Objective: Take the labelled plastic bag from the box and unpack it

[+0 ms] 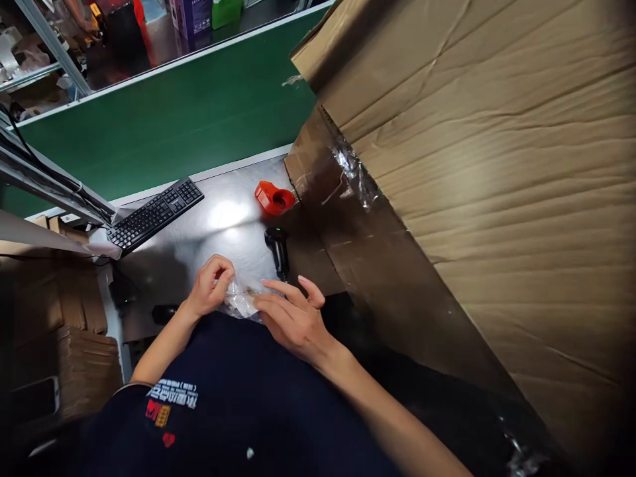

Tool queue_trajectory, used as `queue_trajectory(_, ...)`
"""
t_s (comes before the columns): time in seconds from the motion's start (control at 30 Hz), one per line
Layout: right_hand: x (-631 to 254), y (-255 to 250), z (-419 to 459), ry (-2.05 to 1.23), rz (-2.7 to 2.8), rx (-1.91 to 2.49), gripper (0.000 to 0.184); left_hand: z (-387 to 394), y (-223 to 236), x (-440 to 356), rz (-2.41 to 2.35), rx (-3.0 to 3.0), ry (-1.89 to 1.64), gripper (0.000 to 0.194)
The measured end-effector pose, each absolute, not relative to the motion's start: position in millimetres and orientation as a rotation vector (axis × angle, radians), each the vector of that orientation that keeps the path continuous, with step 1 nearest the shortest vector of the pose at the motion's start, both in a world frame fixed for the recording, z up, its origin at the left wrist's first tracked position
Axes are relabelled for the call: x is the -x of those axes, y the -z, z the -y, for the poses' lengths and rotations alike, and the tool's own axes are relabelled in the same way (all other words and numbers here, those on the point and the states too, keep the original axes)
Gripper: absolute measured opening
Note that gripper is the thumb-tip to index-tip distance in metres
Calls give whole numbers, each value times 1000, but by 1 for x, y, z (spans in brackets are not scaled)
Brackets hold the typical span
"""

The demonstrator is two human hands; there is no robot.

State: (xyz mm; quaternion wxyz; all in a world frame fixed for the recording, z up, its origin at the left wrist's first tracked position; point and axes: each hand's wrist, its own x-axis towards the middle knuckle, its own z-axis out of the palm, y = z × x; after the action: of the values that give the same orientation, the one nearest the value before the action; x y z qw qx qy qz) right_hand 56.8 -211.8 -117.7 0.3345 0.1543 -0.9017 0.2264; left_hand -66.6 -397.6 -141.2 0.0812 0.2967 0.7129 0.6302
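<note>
Two bare hands meet at a clear plastic bag (241,299), close against the person's dark shirt (238,397) at the near side of the metal tabletop (211,242). The left hand (211,285) has its fingers curled in and seems to pinch the bag's edge. The right hand (295,321) is looser: some fingers lie on the plastic while others stand lifted and apart, and whether its thumb presses from beneath cannot be told.

That uneven hold looks like the main weakness. Thin, crinkled film could slide out from under the flatter right fingers, leaving the bag hanging from the left pinch alone. A hard pull between the hands could stretch or split it, and whatever sits inside (something small and brownish, too blurred to name) might then spill toward the shirt. Glare on the film could also hide a fold or an opening, so a fingertip might catch the wrong layer.

Space is another likely cause of trouble. A black handheld scanner (279,253) lies just beyond the bag, near the lifted fingers, and a quick outward move could knock it toward the orange-red holder (271,199) behind it. The large cardboard box (497,165) crowds the right side, so a wide swing of that elbow could bump its wall.
</note>
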Motion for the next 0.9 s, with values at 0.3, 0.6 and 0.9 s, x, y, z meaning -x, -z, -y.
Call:
queue_trajectory(0.3,-65,103,211,-585,2502,-599,21,398,152,66,-2363,-1096,-1791,29)
queue_trajectory(0.6,-70,94,214,-594,2524,-632,23,399,163,65,-2527,-1304,-1783,27)
queue_trajectory(0.9,-66,90,211,-704,2502,-869,30,399,156,69,-2481,-1398,-1755,29)
